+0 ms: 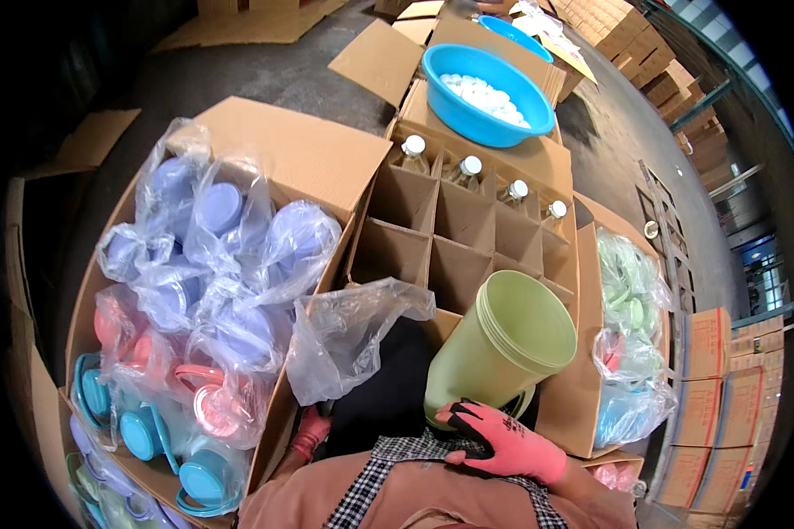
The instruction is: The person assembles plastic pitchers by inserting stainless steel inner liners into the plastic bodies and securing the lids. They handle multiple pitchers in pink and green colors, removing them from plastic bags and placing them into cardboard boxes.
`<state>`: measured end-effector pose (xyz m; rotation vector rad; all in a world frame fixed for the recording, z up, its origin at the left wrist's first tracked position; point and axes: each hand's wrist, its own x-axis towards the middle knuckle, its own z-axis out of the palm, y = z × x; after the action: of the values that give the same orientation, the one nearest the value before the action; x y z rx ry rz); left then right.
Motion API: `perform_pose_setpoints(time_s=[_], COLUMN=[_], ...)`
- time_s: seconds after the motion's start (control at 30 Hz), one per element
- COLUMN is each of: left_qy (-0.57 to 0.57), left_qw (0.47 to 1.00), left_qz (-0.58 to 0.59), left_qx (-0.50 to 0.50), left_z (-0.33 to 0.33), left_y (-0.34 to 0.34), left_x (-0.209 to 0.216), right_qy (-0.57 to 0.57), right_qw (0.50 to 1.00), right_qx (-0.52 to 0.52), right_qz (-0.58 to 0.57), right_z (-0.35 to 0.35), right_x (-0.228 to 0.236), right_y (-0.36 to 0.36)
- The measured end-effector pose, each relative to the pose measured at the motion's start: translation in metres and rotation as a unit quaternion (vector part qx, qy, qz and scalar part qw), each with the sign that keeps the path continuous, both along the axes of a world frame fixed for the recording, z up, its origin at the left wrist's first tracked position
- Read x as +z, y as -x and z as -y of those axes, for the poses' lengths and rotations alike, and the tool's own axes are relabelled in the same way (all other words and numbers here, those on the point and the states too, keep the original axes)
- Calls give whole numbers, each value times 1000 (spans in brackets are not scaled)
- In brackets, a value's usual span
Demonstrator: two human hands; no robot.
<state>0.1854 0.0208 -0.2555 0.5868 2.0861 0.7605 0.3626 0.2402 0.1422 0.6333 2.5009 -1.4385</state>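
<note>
A pale green plastic jug [468,370] leans in front of me, its wide open mouth facing up and right. My right hand [512,441], in a pink glove with black on the fingers, grips it at its lower end, near a green loop handle [525,401]. Low on the left is my left hand [310,432], also pink-gloved, close to the edge of a carton; its fingers are hidden. Just above it hangs a crumpled clear plastic bag [353,339]; whether that hand touches the bag I cannot tell.
Bagged purple, pink and teal lidded items fill a carton [282,145] on the left. Ahead, a divided carton [406,203] has several white-capped bottles [469,167] along its far row. Behind stands a blue basin [494,128] of white caps. Another carton [573,414] with bagged items is at right.
</note>
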Motion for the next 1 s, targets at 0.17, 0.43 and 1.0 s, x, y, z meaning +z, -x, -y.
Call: perform_pose_setpoints(time_s=[0.17,0.43,1.0], left_qy=[30,-78,-564], left_qw=[982,923,690], left_qz=[-40,-234,-290], left_qx=[-184,-297,-349], left_z=[-23,-48,-176], left_y=[38,57,-63], left_x=[138,379,426], right_qy=[-25,-5,481], right_qw=[998,990,635], right_qx=[21,-79,-386], right_qz=[-55,-117,-465], right_z=[4,8,-18], right_x=[-6,0,0], right_y=[-22,-70,-123])
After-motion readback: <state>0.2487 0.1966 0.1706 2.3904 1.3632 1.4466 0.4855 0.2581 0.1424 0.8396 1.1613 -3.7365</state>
